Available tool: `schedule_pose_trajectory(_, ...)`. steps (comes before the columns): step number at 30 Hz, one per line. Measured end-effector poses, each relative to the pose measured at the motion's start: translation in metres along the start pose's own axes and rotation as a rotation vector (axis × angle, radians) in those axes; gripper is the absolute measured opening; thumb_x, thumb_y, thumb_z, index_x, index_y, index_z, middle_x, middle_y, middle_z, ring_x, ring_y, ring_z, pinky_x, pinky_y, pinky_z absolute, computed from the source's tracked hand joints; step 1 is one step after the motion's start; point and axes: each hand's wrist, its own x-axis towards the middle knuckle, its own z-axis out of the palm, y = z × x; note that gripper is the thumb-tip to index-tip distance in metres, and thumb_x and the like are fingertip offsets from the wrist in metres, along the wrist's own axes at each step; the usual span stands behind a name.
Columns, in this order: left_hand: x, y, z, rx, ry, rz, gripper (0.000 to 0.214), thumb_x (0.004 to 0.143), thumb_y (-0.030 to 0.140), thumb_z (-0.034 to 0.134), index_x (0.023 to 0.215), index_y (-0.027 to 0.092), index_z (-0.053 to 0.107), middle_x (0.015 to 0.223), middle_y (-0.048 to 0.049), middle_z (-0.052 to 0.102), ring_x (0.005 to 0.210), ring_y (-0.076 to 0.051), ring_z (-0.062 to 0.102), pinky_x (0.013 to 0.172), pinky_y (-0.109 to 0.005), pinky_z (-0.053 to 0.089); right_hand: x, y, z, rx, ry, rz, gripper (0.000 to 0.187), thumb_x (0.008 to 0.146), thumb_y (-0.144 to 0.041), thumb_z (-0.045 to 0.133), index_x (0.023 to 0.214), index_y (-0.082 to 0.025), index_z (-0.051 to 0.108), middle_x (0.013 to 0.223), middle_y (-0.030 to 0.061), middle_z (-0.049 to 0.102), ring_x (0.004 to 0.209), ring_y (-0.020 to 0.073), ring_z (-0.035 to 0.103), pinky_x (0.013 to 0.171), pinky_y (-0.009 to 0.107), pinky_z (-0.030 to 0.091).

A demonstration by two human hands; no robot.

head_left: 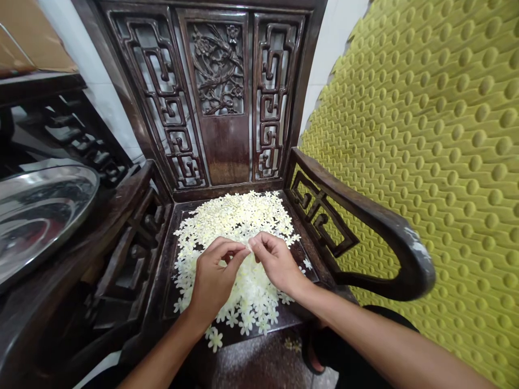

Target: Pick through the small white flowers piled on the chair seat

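A heap of small white flower-shaped pieces (239,221) covers the seat of a dark carved wooden chair (221,146). My left hand (213,278) and my right hand (275,259) hover over the front of the heap, fingertips meeting. Both pinch one small white flower piece (248,246) between thumbs and forefingers. The other fingers are curled. A few loose pieces lie at the seat's front edge (214,340).
A large shiny metal basin (40,210) rests on a dark wooden surface at the left. The chair's curved right armrest (365,227) rises beside my right arm. A yellow-green bumpy foam sheet (425,135) fills the right side.
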Motion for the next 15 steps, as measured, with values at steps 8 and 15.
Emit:
schedule_pose_trajectory(8, 0.002, 0.002, -0.001, 0.008, -0.058, 0.038, 0.012, 0.09, 0.019, 0.061, 0.08, 0.022, 0.067, 0.081, -0.0014, 0.064, 0.076, -0.017, 0.06, 0.067, -0.027, 0.047, 0.002, 0.002, 0.0, 0.093, -0.036, 0.062, 0.043, 0.092, -0.053, 0.056, 0.064, -0.02, 0.051, 0.059, -0.0042, 0.044, 0.056, 0.0124, 0.039, 0.056, 0.026, 0.033)
schedule_pose_trajectory(15, -0.002, 0.0, -0.001, 0.059, -0.149, 0.022, 0.013, 0.091, 0.019, 0.058, 0.079, 0.021, 0.063, 0.081, -0.0014, 0.062, 0.074, -0.016, 0.058, 0.067, -0.029, 0.046, 0.024, 0.017, -0.013, 0.218, 0.184, 0.167, 0.048, 0.082, -0.06, 0.063, 0.06, -0.02, 0.05, 0.055, -0.0041, 0.046, 0.053, 0.0125, 0.039, 0.058, 0.027, 0.033)
